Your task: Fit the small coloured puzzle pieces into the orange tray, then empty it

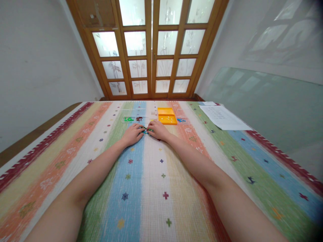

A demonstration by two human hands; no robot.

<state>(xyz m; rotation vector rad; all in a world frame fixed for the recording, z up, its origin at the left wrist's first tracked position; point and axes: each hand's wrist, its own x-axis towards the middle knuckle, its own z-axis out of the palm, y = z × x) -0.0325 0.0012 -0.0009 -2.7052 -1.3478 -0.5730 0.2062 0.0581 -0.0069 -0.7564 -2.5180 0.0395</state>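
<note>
From the head view, the left hand (134, 133) and right hand (158, 130) nearly meet, fingers curled around small coloured pieces (145, 132) on the striped surface (154, 188) (whether either pinches one, I cannot tell). A forward knock of the knuckles could jolt the orange case (166, 110) or scatter the green pieces (129, 119) just beyond; crowded fingertips might push work askew.

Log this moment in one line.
left hand: at small pieces | right hand: at same pieces | orange case: open, beyond right hand | paper: right of case
</note>
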